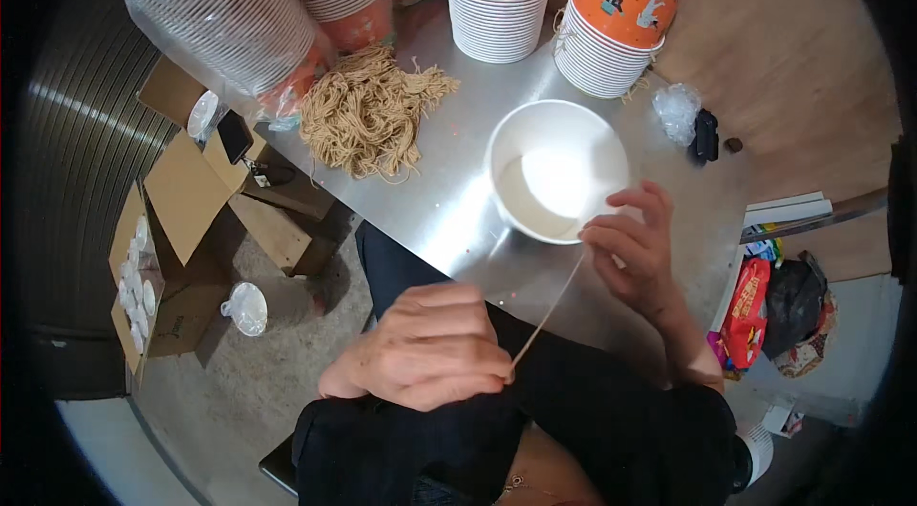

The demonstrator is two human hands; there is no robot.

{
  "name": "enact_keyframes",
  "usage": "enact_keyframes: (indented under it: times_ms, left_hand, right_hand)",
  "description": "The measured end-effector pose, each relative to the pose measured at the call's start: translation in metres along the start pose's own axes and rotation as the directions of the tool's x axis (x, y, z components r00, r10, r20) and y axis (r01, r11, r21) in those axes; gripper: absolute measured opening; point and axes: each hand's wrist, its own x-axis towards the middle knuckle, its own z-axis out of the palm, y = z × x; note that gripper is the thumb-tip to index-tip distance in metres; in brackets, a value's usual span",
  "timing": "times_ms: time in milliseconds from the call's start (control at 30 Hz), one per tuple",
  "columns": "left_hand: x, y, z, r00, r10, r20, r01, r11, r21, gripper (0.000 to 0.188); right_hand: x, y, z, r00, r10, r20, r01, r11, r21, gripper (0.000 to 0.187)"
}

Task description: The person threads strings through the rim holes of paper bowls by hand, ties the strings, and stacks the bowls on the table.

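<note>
Shiny metal table (458, 210), cup stacks beyond the hands. Left hand (430, 344) and right hand (635, 243) each pinch an end of a tan string (549, 310) pulled taut between them, just below a white paper bowl (554, 172). String looks light, limp; best pinched near its ends.

A tan string (547, 312) was held taut between the left hand (427, 345) at seven o'clock and the right hand (632, 243) at four o'clock. A white bowl (557, 170) sat on the desk (449, 191), touched by the right hand's fingertips; a string bundle (371, 111) lay at eleven o'clock.
</note>
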Motion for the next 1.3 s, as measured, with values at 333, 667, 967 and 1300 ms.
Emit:
enact_keyframes:
  times_ms: [333,667,967,1300]
  left_hand:
    - [-0.010,-0.013,-0.030,0.937,-0.148,-0.315,0.316,0.739,0.594,0.012]
    - [-0.038,-0.013,-0.033,0.862,-0.295,-0.412,0.458,0.803,0.382,0.008]
    - [-0.024,-0.010,-0.014,0.941,-0.273,-0.201,0.267,0.962,-0.057,0.008]
    - [-0.032,-0.040,0.029,0.740,-0.672,-0.032,0.493,0.574,-0.654,0.026]
  right_hand:
    - [0.022,0.056,-0.028,0.998,0.027,0.052,-0.027,1.000,0.014,0.014]
    - [0.020,0.026,-0.036,0.862,0.389,0.326,-0.475,0.845,0.247,0.019]
    - [0.027,0.046,-0.009,0.942,0.323,-0.094,-0.329,0.942,-0.059,0.014]
    - [0.053,0.066,0.007,0.958,0.196,-0.208,-0.246,0.937,-0.247,0.029]
